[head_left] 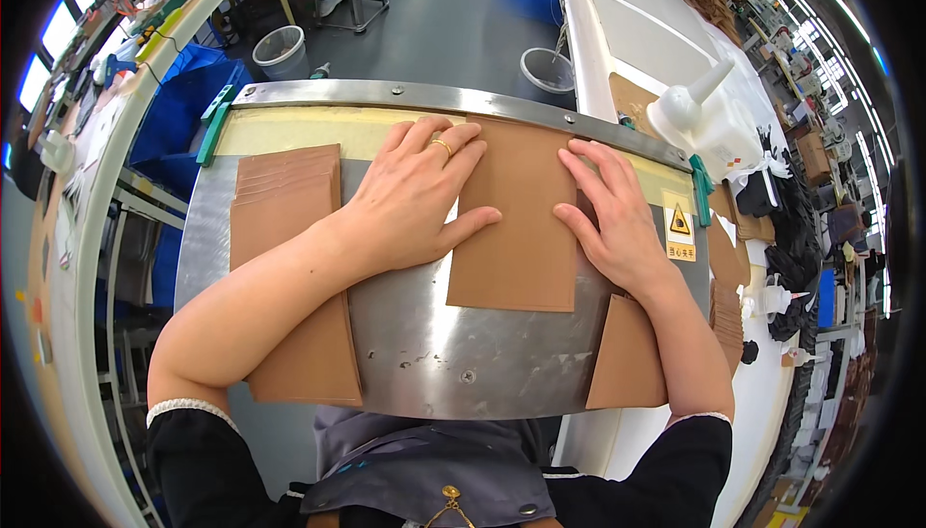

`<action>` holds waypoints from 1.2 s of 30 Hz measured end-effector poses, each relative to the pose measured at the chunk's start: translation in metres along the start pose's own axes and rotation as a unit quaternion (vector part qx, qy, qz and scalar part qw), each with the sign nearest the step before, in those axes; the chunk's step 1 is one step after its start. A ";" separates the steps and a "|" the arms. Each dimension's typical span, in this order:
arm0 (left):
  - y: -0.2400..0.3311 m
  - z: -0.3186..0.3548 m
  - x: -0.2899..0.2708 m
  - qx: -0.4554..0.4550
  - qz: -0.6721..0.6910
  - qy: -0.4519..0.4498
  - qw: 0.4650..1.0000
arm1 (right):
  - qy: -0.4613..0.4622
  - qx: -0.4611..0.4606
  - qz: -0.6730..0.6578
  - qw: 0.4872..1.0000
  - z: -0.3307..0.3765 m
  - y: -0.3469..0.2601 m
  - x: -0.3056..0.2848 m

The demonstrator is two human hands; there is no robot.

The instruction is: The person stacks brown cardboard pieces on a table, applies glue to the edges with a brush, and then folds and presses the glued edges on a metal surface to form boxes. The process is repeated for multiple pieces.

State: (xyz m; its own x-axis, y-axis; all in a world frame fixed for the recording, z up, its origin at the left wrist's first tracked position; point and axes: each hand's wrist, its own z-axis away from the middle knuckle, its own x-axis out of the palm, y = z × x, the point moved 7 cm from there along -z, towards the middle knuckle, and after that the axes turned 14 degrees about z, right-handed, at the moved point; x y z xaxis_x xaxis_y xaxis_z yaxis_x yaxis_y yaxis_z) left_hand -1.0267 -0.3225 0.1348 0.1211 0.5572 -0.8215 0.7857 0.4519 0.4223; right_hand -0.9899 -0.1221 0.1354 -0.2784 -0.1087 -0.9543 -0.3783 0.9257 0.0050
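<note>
A flat brown leather panel (513, 229) lies on the metal work plate (424, 364), its far edge up against the steel bar (405, 94). My left hand (424, 181) rests with spread fingers at the panel's left side, the thumb lying on it. At the right edge, my right hand (610, 210) touches the panel with fingertips and thumb, fingers apart. A stack of brown leather panels (289, 215) sits to the left, partly under my left forearm. Another brown piece (627, 359) lies at the right, partly covered by my right forearm.
Green clamps (214, 128) sit at the plate's corners. To the right, a white squeeze bottle (690, 104) stands on a bench beside black material. Blue bins (193, 123) and a white bucket (280, 51) stand at the left; another bucket (548, 70) is beyond the bar.
</note>
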 end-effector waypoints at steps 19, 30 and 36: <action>0.013 0.006 0.005 -0.222 -0.086 -0.182 0.954 | 0.128 0.012 -0.058 0.990 0.002 0.006 -0.032; 0.024 0.013 0.001 0.028 -0.052 0.032 0.998 | 0.033 -0.018 0.029 0.999 0.003 0.007 -0.010; 0.003 0.010 0.005 -0.011 -0.094 0.009 0.995 | 0.023 0.037 0.082 0.996 0.006 0.014 -0.008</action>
State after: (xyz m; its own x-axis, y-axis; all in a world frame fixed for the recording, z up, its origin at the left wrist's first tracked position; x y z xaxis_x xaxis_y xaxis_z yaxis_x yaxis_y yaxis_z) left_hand -1.0175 -0.3255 0.1279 -0.0384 0.4730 -0.8802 0.7798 0.5650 0.2696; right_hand -0.9875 -0.1058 0.1415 -0.3716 0.0303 -0.9279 -0.2597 0.9562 0.1353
